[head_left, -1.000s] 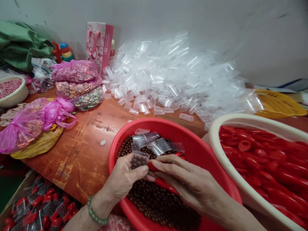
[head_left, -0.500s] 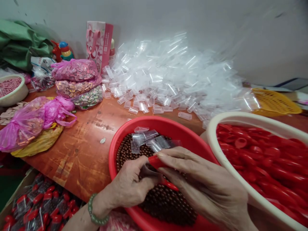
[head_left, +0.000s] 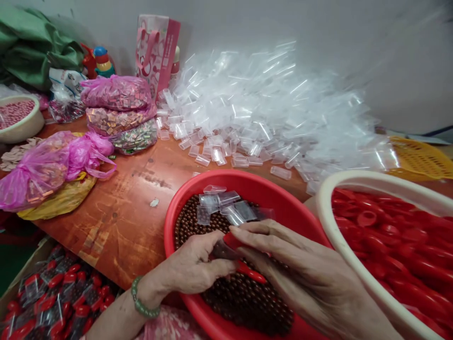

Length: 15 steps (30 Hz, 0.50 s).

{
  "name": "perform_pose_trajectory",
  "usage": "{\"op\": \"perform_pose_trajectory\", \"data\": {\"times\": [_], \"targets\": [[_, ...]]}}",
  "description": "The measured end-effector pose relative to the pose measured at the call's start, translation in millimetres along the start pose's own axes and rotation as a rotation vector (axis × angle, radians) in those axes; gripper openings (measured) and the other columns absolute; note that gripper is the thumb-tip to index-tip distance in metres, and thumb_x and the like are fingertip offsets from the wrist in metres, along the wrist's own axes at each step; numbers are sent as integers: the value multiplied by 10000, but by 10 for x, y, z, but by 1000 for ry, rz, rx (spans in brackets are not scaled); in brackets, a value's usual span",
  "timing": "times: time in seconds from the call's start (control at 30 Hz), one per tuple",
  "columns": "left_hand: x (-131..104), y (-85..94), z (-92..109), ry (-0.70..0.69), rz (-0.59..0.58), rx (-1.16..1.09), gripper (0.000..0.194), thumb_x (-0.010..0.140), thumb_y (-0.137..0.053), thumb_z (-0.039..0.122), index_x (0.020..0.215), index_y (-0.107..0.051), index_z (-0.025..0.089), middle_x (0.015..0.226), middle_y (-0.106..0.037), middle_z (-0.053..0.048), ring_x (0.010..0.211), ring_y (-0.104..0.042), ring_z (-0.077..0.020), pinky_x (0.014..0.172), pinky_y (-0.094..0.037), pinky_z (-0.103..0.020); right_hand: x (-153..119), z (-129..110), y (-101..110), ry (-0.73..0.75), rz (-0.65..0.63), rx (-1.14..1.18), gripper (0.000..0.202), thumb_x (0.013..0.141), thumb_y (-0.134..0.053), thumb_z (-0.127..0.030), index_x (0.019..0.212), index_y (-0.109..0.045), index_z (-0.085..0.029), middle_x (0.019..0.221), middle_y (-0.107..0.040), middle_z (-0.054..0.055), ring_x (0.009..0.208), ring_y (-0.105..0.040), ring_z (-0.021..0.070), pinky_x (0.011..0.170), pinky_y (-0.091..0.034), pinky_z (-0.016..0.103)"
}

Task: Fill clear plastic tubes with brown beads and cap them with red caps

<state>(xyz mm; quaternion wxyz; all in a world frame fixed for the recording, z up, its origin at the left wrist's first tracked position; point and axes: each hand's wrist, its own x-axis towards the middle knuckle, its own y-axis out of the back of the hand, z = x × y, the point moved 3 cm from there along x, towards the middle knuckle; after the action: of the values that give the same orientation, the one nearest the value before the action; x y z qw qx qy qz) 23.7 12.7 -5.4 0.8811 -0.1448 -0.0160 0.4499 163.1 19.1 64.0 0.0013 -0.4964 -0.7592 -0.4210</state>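
Over a red basin [head_left: 255, 178] of dark brown beads [head_left: 247, 307], my left hand [head_left: 191, 262] pinches a small clear plastic case [head_left: 224, 250] that looks dark inside. On its wrist is a green bead bracelet. My right hand [head_left: 304, 269] is closed on a red plastic cap [head_left: 231, 240] at the end of that case. A further red part [head_left: 253, 273] shows below the right fingers; whether it belongs to the same cap, I cannot tell. Several empty clear cases [head_left: 231, 208] lie on the beads just beyond both hands.
Right of the basin stands a white tub [head_left: 368, 178] of red plastic pieces [head_left: 399, 250]. A heap of clear cases [head_left: 262, 108] covers the table's back. Pink bags [head_left: 116, 94] are at left. Below the table edge lie red-capped cases [head_left: 60, 297]. A yellow basket [head_left: 421, 156] is at far right.
The whole view has shifted slightly, so most things appear a little farther right. Both hands stay together at the case and red cap, with little change in their grip.
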Motion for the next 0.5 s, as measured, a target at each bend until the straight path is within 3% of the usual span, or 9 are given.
{"op": "perform_pose_trajectory", "data": {"times": [0.17, 0.5], "targets": [[8, 1, -29, 29, -2, 2, 140, 800, -554, 186, 931, -567, 139, 816, -508, 0, 735, -451, -120, 725, -404, -257, 34, 17, -42, 2, -43, -7, 309, 895, -525, -79, 1128, -620, -259, 957, -656, 50, 870, -673, 127, 716, -572, 176], [-20, 19, -31, 113, -40, 199, 226, 805, -551, 192, 1025, -593, 155, 893, -596, -28, 844, -535, -179, 817, -444, -318, -115, 202, -115, -82, -54, 65, 344, 839, -588, -46, 1084, -644, -279, 947, -701, 32, 877, -691, 162, 688, -587, 209]]}}
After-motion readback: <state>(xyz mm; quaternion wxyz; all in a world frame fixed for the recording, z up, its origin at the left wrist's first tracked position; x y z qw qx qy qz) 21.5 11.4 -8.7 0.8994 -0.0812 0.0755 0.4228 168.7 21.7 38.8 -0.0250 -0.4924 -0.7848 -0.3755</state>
